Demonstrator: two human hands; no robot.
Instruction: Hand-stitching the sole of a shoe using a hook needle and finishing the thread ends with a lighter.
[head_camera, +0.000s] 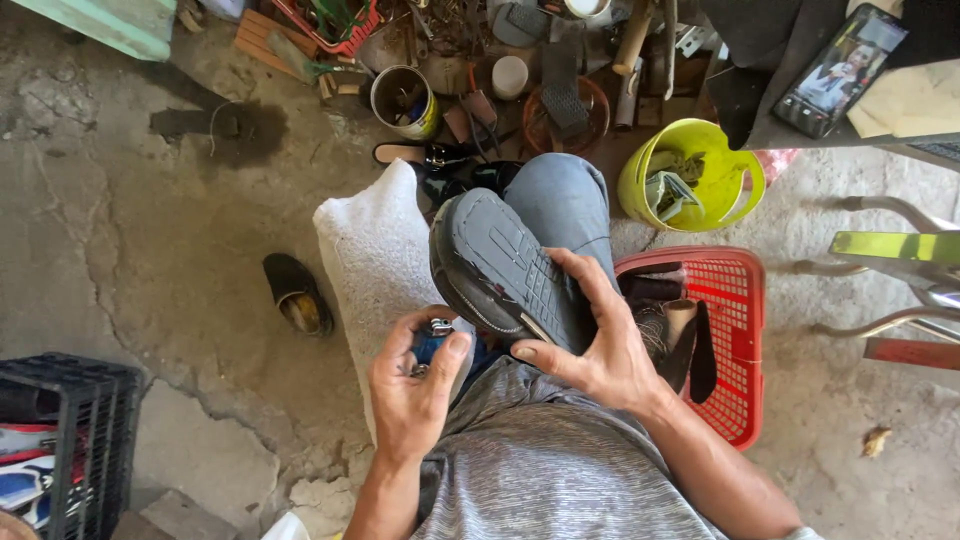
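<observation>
The right hand (600, 345) presses the shoe (505, 270) sole-up against the knee (560, 200), its grip clamped over the heel to steady the sole edge, while the left hand (415, 385), its grip closed on a small metal tool (438, 328), works beside it.

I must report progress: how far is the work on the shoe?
Nothing on the shoe looks finished. In hand: the right hand steadies it sole-up on the knee, and the left hand holds a small metal tool. Another shoe lies on the floor, untouched.
</observation>
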